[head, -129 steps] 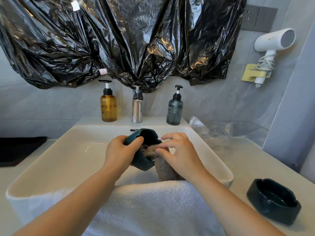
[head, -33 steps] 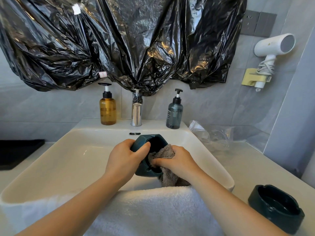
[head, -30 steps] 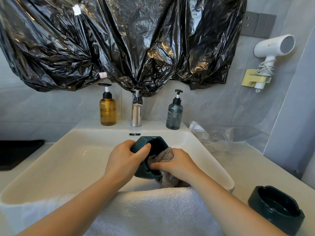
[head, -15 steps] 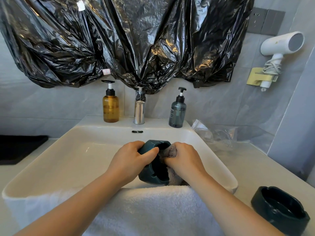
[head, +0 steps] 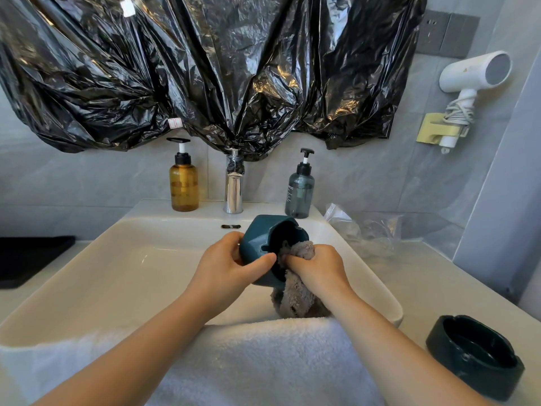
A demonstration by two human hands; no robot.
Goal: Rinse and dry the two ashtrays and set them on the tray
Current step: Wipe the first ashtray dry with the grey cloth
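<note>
Both busy: left grip (head: 229, 270) clasps the tilted ashtray (head: 258, 238), right grip (head: 319, 269) presses a bunched cloth (head: 295, 297) into it.

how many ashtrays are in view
2. One ashtray is gripped by the left hand over the sink; the other ashtray sits on the counter, bottom right. More may lie out of view.

Faucet (head: 233, 189) is standing behind the sink (head: 117, 273); towel (head: 263, 361) is lying over its front rim; ashtray (head: 474, 356) is sitting rightward (on the tabletop (head: 439, 288)).
</note>
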